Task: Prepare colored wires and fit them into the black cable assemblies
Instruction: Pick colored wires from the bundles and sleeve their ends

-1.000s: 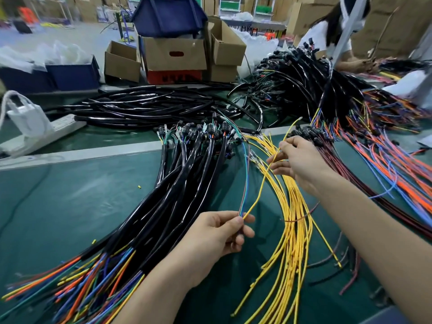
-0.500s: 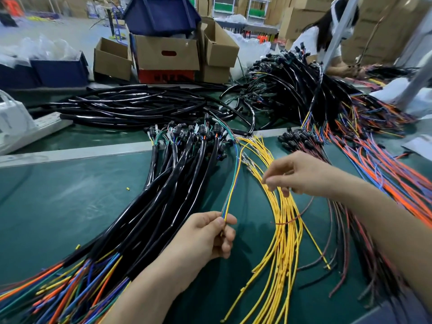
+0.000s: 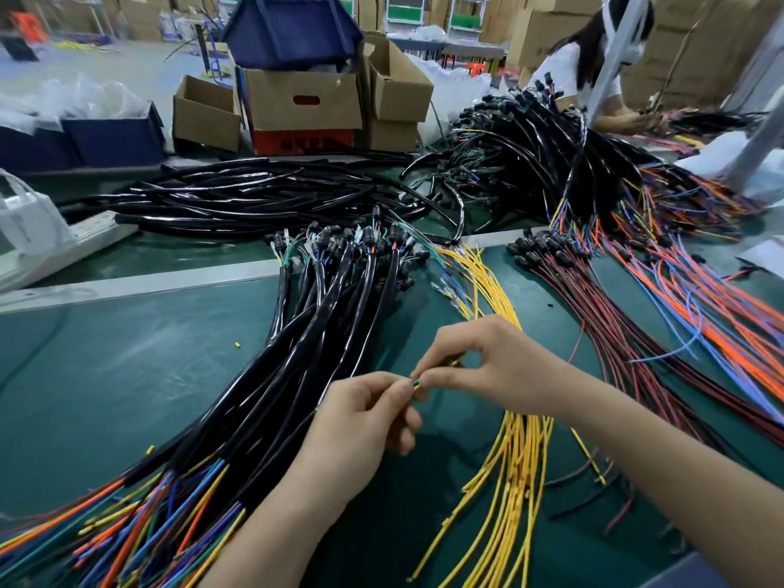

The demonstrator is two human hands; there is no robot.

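Colored wire ends (image 3: 415, 384) are pinched by the left hand (image 3: 360, 422) grip and the right hand (image 3: 500, 367) grip together; just right of the black cable assemblies (image 3: 339, 316).

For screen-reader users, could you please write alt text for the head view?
The left hand and right hand pinch thin colored wire ends together above a green mat, black cable assemblies at left, loose yellow wires at right.
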